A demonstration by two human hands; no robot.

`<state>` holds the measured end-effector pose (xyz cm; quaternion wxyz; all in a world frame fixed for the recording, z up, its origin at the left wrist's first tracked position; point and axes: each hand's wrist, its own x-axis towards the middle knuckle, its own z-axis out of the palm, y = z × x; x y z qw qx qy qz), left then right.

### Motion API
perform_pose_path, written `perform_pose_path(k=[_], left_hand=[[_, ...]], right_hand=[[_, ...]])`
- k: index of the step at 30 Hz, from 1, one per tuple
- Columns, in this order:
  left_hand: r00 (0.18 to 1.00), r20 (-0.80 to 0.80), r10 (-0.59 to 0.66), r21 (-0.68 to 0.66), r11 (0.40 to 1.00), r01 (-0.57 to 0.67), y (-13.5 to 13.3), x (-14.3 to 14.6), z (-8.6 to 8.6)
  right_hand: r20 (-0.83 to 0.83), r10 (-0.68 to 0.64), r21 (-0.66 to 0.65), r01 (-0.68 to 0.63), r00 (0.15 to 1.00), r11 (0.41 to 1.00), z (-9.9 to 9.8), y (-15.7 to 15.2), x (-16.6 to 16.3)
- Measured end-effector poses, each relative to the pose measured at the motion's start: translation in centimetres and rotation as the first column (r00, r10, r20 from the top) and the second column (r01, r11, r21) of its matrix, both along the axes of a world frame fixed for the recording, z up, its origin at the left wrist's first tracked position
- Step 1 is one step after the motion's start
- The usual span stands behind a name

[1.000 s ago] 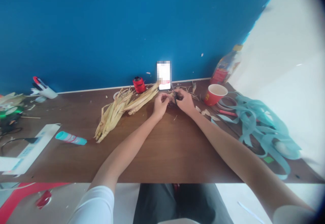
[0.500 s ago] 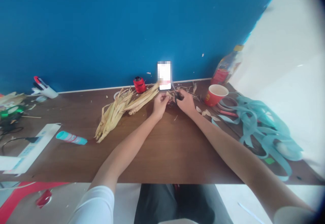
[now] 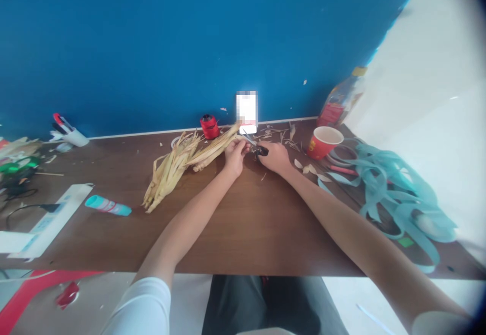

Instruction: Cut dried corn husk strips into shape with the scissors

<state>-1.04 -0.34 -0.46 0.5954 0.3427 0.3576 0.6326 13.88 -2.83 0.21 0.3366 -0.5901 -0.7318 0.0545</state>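
Note:
My right hand (image 3: 275,157) is closed round the black handles of a pair of scissors (image 3: 249,137). The blades point up and left, reaching over the fingertips of my left hand (image 3: 235,156). Those fingertips are pinched together on a small piece of dried corn husk, mostly hidden by the fingers and blades. Just left of my left hand lies a bundle of dried corn husks (image 3: 214,151), with a larger bundle (image 3: 170,172) beside it. Thin husk scraps (image 3: 283,135) are scattered behind my right hand, and curved pale pieces (image 3: 309,168) lie near its wrist.
A phone (image 3: 247,112) leans on the blue wall behind my hands, beside a red spool (image 3: 209,127). To the right stand a red paper cup (image 3: 325,142), a bottle (image 3: 339,99) and tangled teal ribbon (image 3: 398,188). A glue stick (image 3: 108,206) and power strip (image 3: 51,221) lie left.
The scissors have swung leftward, their blades now lying across my left fingertips. My right hand has turned and come slightly lower; my left hand has shifted a little left.

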Motion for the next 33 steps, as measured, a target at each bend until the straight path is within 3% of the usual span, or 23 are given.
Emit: perform_pose_path(k=[9,33], left_hand=[[1.000,0.017,-0.018,-0.022,1.000,0.019,-0.04,-0.04,0.10],[1.000,-0.021,0.020,0.026,0.999,-0.020,-0.01,-0.07,-0.19]], right_hand=[[0.118,-0.013,-0.030,0.016,0.993,0.999,0.14,0.02,-0.16],[0.127,0.004,-0.061,0.003,0.992,0.998,-0.13,0.33,0.23]])
